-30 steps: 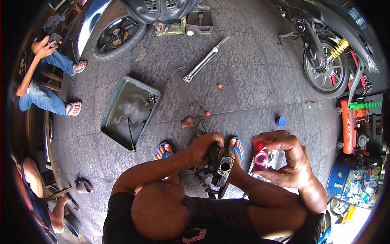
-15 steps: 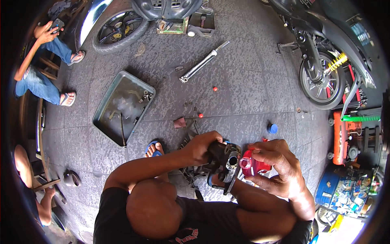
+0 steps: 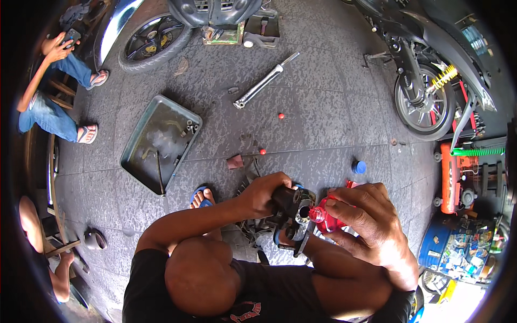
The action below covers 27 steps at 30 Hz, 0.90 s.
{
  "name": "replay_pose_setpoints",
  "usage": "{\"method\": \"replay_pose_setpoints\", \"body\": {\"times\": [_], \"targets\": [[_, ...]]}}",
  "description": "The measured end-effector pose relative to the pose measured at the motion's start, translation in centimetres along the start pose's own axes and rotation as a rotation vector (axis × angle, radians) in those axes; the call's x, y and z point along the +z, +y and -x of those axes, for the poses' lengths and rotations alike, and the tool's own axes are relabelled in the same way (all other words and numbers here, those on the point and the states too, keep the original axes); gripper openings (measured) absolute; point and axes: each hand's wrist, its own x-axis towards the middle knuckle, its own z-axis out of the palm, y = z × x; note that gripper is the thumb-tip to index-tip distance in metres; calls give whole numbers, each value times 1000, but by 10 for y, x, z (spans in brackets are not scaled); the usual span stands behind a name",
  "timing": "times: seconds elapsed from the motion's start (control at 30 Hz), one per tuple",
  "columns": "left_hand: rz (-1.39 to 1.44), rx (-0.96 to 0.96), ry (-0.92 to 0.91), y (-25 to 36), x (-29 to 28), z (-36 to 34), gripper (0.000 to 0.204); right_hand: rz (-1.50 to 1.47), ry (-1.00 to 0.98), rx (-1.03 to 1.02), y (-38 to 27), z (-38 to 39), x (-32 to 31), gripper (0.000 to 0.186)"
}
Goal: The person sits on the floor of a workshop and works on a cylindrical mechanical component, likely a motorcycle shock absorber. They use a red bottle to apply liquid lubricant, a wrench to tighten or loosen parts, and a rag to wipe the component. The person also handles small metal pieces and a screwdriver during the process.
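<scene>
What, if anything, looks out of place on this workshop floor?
Two red balls and a blue cap lie loose on the floor; that looks odd, as other small parts sit in the tray. No spill shows by the red bottle in the right hand.

Black wheel (image 3: 152, 35), motorcycle (image 3: 425, 37) with yellow spring (image 3: 445, 77), orange tank (image 3: 447, 180), green coiled hose (image 3: 478, 152)

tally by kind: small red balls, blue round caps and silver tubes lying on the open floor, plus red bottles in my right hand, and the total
small red balls: 2
blue round cap: 1
silver tube: 1
red bottle in right hand: 1
total: 5
</scene>
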Motion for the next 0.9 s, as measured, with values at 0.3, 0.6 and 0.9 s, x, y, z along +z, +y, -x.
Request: {"method": "replay_pose_setpoints", "body": {"times": [0.3, 0.6, 0.9], "targets": [[-2, 22, 0, -2, 2, -2, 41, 73, -24, 24, -6, -1, -7, 45], [12, 9, -23, -3, 2, -1, 44, 90, -23, 9, -7, -1, -7, 48], [-24, -21, -23, 0, 2, -2, 45, 107, -18, 17, -7, -1, -9, 46]]}}
